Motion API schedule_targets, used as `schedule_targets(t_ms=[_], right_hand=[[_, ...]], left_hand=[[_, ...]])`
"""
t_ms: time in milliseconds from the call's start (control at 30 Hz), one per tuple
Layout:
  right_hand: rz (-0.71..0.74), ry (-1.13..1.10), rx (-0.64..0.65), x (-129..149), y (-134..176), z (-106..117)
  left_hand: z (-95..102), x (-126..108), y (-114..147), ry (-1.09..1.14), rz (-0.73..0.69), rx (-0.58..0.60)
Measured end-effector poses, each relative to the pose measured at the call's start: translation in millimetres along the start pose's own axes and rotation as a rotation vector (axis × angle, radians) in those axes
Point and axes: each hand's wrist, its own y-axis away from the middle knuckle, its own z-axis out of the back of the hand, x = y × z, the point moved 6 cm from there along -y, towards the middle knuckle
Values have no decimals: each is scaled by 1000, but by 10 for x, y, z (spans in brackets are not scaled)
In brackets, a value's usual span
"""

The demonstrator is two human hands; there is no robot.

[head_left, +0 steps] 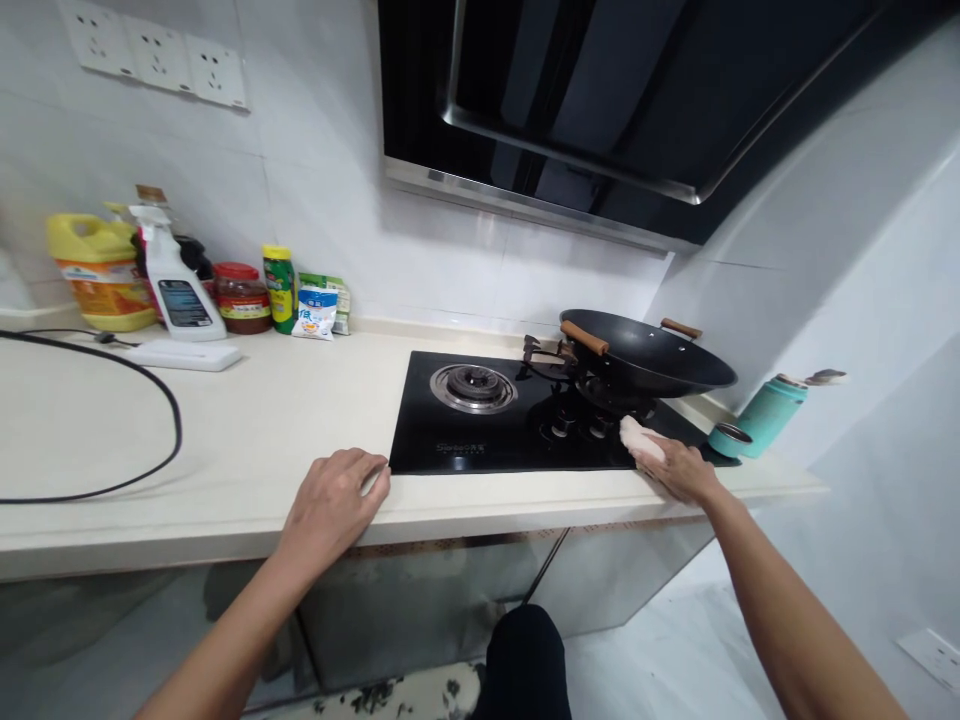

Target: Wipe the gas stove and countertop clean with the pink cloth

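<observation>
My right hand (679, 470) is closed on a pale cloth (641, 438), which lies against the front right part of the black glass gas stove (510, 455). The cloth is close to the two control knobs (581, 425). At the stove's front left corner, my left hand (334, 500) rests on the countertop with bent fingers and the thumb apart, holding nothing. A black wok (652, 355) with wooden handles sits over the right burner. The left burner (474, 387) is uncovered.
A teal container (772, 415) and a small teal cup (729, 440) stand right of the stove. Bottles, including a white spray bottle (176, 275), and a red-lidded jar (241, 298) line the back left. A black cable (176, 420) loops over the counter. A range hood (540, 185) hangs above.
</observation>
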Motion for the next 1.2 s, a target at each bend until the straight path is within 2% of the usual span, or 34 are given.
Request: schedule_targets(t_ms=[100, 200, 300, 400, 533, 667, 733, 800, 900, 967, 1100, 1200], right_hand=[[32, 38, 72, 274, 132, -17], [170, 81, 136, 858, 263, 145], [202, 76, 172, 1479, 325, 327], [213, 63, 182, 1944, 319, 463], [234, 67, 225, 2228, 329, 578], [376, -32, 213, 2547, 401, 658], [411, -87, 197, 2742, 367, 657], [384, -135, 219, 2895, 236, 602], [290, -215, 270, 2986, -126, 474], [219, -251, 274, 2936, -444, 403], [68, -262, 222, 2629, -1082, 286], [31, -255, 218, 2394, -1390, 137]], left_hand=[[22, -30, -10, -3, -3, -8], [43, -59, -20, -20, -7, -22], [35, -61, -11, -47, -9, -32], [14, -45, 10, -62, -12, -36], [14, -38, 22, -63, -19, -42], [25, -51, 17, -70, -19, -33], [26, -54, 15, -73, -20, -28], [27, -53, 16, -69, -23, -27], [29, -46, 22, -54, -32, -29], [32, -34, 25, -39, -29, -32], [44, -10, 21, 5, 5, -38], [60, -2, 14, 29, 46, -45]])
